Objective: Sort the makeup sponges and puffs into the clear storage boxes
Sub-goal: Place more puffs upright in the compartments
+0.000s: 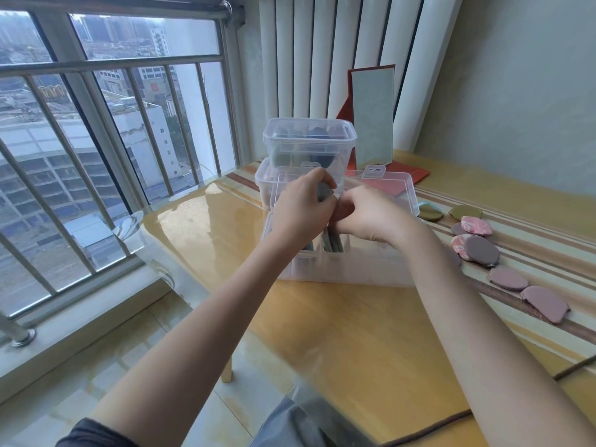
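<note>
your left hand (301, 209) gripped a grey rounded sponge (323, 191) over the clear divided plastic box (342, 266), while your right hand (364, 214) seemingly pinched a reddish puff (343, 209).

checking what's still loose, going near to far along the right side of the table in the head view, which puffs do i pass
mauve puff nearest → second mauve puff → larger mauve puff overlapping a pink marbled one → pink marbled puff → two olive puffs
</note>
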The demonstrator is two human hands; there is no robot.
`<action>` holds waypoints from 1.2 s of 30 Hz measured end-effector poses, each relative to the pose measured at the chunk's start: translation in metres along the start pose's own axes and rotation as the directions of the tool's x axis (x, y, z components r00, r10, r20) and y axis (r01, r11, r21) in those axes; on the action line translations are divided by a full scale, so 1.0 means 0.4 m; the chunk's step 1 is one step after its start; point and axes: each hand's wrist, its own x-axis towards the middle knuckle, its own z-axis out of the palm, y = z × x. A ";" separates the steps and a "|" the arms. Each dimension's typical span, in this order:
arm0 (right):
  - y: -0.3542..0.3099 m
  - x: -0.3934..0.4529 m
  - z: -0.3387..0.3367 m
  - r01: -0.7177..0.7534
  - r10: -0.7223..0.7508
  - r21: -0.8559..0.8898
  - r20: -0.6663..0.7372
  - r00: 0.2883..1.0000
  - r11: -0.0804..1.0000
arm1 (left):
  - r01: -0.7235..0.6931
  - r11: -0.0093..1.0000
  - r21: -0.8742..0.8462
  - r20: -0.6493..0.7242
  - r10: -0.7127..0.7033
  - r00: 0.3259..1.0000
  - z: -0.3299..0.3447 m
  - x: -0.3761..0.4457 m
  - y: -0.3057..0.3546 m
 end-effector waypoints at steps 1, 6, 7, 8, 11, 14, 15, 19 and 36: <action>0.003 0.002 -0.005 0.002 -0.002 0.002 0.012 1.000 1.000 | -0.001 1.000 -0.003 -0.002 0.001 1.000 0.001 0.000 -0.002; 0.009 -0.001 -0.030 0.018 -0.017 -0.021 0.009 1.000 1.000 | -0.031 0.999 0.037 0.027 0.030 0.999 -0.001 -0.001 -0.002; 0.010 -0.003 -0.033 0.025 -0.023 -0.022 0.047 0.999 0.999 | -0.040 0.998 0.050 0.026 0.039 0.999 0.000 -0.001 -0.004; 0.011 -0.007 -0.037 0.035 -0.033 -0.013 0.088 0.996 0.999 | -0.047 0.997 0.063 0.025 0.046 0.999 0.000 -0.001 -0.005; 0.010 -0.019 -0.047 0.048 -0.054 0.038 0.177 0.983 0.998 | -0.043 0.997 0.066 0.025 0.041 0.999 -0.001 -0.001 -0.002; 0.008 -0.015 -0.025 0.046 -0.038 -0.042 0.174 0.984 0.998 | -0.015 1.000 0.005 0.003 0.015 1.000 -0.003 -0.003 0.002; 0.008 -0.013 -0.015 0.037 -0.025 -0.070 0.163 0.986 0.997 | -0.001 1.000 -0.029 -0.002 0.001 1.000 -0.001 -0.003 -0.001; 0.017 -0.002 -0.019 0.038 -0.041 0.049 0.071 0.997 0.998 | 0.042 0.980 -0.192 -0.013 -0.045 0.999 -0.005 -0.003 -0.009; 0.045 0.021 -0.027 0.146 -0.039 0.382 -0.274 0.961 0.912 | 0.051 0.942 -0.331 -0.010 -0.057 0.998 0.002 0.020 -0.041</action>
